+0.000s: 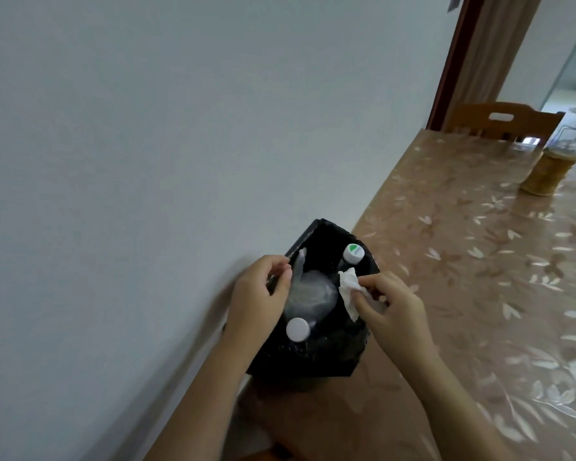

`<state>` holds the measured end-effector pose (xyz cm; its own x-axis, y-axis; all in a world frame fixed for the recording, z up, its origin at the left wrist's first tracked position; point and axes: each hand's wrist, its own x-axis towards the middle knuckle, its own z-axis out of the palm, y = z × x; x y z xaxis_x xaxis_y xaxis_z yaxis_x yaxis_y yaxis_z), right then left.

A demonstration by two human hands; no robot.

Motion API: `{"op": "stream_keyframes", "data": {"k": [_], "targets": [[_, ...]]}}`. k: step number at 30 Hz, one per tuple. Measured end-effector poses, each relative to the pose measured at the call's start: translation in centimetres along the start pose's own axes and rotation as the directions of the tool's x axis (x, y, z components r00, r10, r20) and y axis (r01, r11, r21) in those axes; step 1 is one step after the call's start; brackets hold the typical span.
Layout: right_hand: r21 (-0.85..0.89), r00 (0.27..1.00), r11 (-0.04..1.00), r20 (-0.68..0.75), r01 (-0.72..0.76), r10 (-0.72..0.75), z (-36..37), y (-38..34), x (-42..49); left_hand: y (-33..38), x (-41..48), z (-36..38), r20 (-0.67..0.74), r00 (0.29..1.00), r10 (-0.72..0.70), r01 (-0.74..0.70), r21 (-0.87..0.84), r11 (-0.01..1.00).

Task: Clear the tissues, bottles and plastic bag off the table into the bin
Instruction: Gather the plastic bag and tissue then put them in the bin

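Observation:
A bin lined with a black bag (330, 357) stands between the wall and the table's left edge. Inside it are two bottles, one with a white-and-green cap (353, 253) at the far side and one with a plain white cap (297, 329) at the near side. A clear plastic bag (310, 294) lies between them. My left hand (260, 294) pinches the liner's left rim. Over the bin's right rim, my right hand (391, 309) grips a crumpled white tissue (350, 289).
The table (479, 277) with a brown leaf-patterned cloth runs along the right. A jar with a clear lid (551, 171) stands near its far end, in front of a wooden chair (502, 123). A plain wall fills the left, and a doorway is at the far right.

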<state>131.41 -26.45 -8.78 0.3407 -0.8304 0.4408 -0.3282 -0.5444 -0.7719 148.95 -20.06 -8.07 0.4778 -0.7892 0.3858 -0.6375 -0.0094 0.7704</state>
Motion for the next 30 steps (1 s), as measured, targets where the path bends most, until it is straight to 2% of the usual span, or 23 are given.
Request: {"op": "stream_keyframes", "data": {"k": [6,11,17,23,30], "targets": [[-0.079,0.996,0.995,0.074,0.054,-0.049,2.2,0.0,0.8,-2.4,-4.5,-0.4,0.057,0.995,0.082,-0.090,0.151,0.984],[-0.201,0.989,0.971,0.102,0.128,-0.109,4.2,0.5,1.6,-3.9,-6.2,-0.4,0.091,0.976,0.197,-0.216,0.317,0.923],[-0.241,0.993,0.966,0.091,0.094,-0.074,5.1,1.2,1.0,-4.1,-6.9,-0.6,0.085,0.975,0.204,-0.221,0.308,0.926],[-0.211,0.983,0.971,0.164,0.111,-0.077,4.9,0.4,-0.1,-3.4,-7.5,-1.3,0.082,0.979,0.188,-0.204,0.342,0.917],[-0.224,0.981,0.965,0.162,0.140,-0.104,4.1,-0.6,-1.3,-2.2,-8.3,-2.1,0.067,0.984,0.163,-0.176,0.395,0.901]]}}
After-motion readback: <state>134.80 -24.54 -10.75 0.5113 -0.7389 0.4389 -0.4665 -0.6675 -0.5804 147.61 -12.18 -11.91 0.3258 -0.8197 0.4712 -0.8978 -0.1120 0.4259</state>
